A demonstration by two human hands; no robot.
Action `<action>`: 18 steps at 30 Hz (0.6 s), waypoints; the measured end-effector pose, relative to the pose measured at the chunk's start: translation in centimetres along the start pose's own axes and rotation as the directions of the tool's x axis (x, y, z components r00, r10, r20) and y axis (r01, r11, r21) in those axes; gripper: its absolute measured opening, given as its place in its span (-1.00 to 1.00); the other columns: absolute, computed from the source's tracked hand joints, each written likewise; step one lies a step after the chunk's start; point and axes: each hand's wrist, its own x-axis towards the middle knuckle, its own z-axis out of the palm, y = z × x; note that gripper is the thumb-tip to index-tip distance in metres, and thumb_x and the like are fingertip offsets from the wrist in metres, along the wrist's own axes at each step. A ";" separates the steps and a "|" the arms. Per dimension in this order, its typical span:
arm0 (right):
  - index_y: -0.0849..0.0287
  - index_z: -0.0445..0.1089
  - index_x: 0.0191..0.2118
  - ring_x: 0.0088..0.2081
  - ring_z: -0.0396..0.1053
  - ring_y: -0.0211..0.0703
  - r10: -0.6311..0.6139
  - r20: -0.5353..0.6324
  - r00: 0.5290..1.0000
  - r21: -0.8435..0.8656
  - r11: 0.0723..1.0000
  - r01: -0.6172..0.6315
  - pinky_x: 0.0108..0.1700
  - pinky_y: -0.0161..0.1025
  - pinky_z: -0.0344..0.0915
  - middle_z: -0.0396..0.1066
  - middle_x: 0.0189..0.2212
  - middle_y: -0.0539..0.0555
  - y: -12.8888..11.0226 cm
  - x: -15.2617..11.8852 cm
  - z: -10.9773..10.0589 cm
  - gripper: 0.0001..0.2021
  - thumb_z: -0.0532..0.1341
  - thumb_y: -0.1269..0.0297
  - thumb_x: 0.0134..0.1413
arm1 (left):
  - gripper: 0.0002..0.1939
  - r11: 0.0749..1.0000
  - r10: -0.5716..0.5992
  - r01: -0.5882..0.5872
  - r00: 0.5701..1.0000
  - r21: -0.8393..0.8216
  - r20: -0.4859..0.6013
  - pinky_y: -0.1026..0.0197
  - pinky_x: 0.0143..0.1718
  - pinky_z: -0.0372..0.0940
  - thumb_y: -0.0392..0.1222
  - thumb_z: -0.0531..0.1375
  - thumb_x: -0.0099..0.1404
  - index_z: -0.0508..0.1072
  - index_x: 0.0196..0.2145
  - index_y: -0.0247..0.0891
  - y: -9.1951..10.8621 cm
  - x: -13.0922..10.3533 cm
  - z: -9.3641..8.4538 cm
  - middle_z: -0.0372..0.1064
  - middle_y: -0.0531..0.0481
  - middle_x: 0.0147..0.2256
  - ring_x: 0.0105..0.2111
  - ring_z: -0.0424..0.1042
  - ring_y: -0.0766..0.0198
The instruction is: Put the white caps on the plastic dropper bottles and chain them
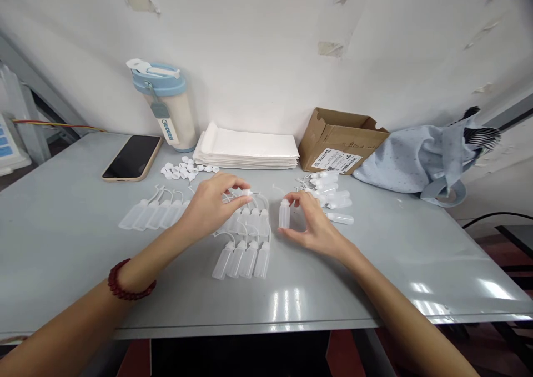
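My left hand [216,202] pinches a small white cap [246,192] with a thin, needle-like tip pointing right. A little to the right, my right hand [310,221] grips a small translucent squeeze bottle [284,215] upright between thumb and fingers. The cap and this bottle are apart. Below my left hand lie several similar bottles with tethered caps, in a front row [241,259] and a row behind it [255,220] that the hand partly hides. Another row of bottles [152,215] lies at the left. Beyond my right hand is a loose pile of bottles [327,185].
Loose white caps [181,170] lie near a phone [132,157] and a blue-lidded tumbler [170,110]. Along the wall stand a stack of white envelopes [250,146], an open cardboard box [339,144] and a light-blue cloth bag [408,157]. The grey table's [325,293] front edge is near me.
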 end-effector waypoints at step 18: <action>0.08 -0.02 0.02 -0.35 0.19 -0.21 0.039 -0.001 0.999 0.404 0.914 -0.036 -0.26 -0.21 0.19 0.20 -0.29 0.02 -2.5 -1.2 1.0 -0.74 -0.04 0.34 0.23 | -0.90 0.914 0.069 -0.038 0.996 -0.405 0.062 0.20 -0.27 0.23 -0.20 0.26 0.19 0.47 -0.30 -0.20 3.2 -1.8 1.8 0.45 0.01 -0.30 -0.30 0.34 0.27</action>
